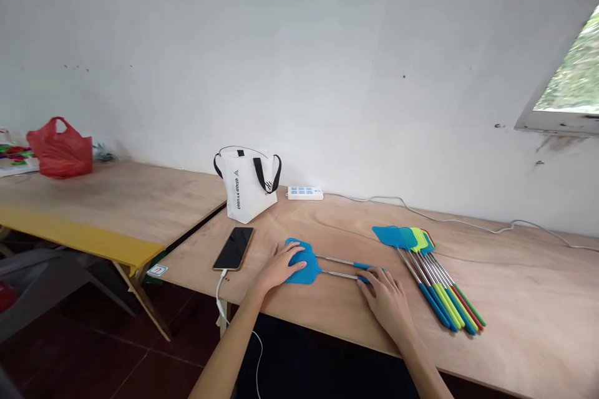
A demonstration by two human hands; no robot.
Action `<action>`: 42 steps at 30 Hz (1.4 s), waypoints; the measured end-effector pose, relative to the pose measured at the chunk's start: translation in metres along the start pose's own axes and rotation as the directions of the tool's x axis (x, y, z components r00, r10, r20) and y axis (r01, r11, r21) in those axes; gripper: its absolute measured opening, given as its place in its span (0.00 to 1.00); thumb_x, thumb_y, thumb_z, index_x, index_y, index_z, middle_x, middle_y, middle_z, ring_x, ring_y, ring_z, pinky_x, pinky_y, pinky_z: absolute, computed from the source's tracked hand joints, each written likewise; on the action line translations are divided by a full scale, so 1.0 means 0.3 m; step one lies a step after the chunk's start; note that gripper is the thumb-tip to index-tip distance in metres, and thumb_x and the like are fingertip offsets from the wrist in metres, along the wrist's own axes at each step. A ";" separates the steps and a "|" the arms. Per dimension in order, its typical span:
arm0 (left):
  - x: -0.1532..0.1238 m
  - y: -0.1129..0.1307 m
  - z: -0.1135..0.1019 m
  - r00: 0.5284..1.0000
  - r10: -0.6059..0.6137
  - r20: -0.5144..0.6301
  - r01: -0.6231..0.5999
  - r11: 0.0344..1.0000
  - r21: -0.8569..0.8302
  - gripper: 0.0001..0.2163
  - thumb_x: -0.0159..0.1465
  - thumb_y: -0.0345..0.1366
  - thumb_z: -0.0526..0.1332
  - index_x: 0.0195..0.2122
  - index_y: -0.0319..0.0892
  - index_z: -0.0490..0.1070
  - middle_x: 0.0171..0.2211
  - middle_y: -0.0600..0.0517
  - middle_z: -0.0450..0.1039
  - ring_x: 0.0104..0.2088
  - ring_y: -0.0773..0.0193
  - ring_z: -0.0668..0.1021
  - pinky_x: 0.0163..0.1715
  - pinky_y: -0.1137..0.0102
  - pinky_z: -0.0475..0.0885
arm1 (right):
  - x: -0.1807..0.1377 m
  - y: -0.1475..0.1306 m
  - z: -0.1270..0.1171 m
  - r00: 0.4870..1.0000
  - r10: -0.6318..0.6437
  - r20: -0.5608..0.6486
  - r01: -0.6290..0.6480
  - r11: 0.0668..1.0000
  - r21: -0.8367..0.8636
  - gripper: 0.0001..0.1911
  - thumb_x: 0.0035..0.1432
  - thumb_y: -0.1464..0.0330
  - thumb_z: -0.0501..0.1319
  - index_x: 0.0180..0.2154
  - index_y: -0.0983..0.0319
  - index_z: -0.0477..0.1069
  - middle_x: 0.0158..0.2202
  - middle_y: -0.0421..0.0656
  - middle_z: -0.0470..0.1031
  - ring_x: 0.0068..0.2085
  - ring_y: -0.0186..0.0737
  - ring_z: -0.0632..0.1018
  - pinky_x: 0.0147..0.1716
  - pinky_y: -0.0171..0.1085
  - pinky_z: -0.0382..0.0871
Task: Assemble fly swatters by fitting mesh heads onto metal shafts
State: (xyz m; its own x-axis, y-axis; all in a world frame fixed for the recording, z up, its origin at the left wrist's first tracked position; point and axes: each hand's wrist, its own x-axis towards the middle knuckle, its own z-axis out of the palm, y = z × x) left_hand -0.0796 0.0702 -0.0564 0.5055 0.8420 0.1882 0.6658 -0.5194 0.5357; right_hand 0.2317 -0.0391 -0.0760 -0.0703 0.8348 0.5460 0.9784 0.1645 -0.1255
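Observation:
Two blue fly swatters lie side by side on the wooden table, heads to the left, thin metal shafts running right to blue handles. My left hand rests with fingers spread flat on the swatter heads. My right hand lies over the handle ends, fingers extended and touching them. To the right, a row of several swatters in blue, green and red lies fanned out, heads toward the wall.
A black phone with a white cable lies left of my hand. A white tote bag and a white power strip stand near the wall. A red plastic bag sits on a second table at the left.

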 end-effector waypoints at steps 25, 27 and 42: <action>0.014 -0.040 0.048 0.979 -0.045 -0.199 0.067 0.992 0.103 0.23 0.72 0.53 0.51 0.61 0.45 0.67 0.66 0.42 0.62 0.66 0.46 0.64 0.65 0.51 0.60 | -0.023 0.089 0.072 0.995 0.100 -0.016 -0.099 0.995 0.019 0.27 0.64 0.71 0.49 0.62 0.57 0.65 0.59 0.51 0.70 0.59 0.52 0.72 0.57 0.52 0.68; 0.014 -0.041 0.049 0.979 -0.046 -0.197 0.068 0.992 0.107 0.23 0.72 0.53 0.50 0.61 0.45 0.67 0.66 0.42 0.62 0.66 0.46 0.64 0.65 0.51 0.60 | -0.026 0.095 0.085 0.993 0.114 -0.011 -0.114 0.993 -0.027 0.27 0.65 0.70 0.47 0.64 0.59 0.64 0.62 0.53 0.68 0.62 0.53 0.70 0.60 0.54 0.65; 0.015 -0.047 0.046 0.981 -0.050 -0.187 0.068 0.994 0.089 0.24 0.72 0.53 0.50 0.62 0.45 0.66 0.67 0.42 0.62 0.67 0.47 0.64 0.66 0.51 0.60 | -0.032 0.113 0.102 0.997 0.067 -0.027 -0.069 0.996 -0.054 0.27 0.67 0.68 0.47 0.64 0.55 0.65 0.63 0.51 0.68 0.62 0.51 0.71 0.61 0.55 0.65</action>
State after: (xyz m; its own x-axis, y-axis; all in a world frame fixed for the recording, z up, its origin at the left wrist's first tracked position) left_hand -0.0792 0.0793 -0.0745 0.3601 0.8793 0.3116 0.7448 -0.4722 0.4715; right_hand 0.2596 -0.0254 -0.1109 0.0011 0.8293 0.5589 0.9899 0.0784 -0.1182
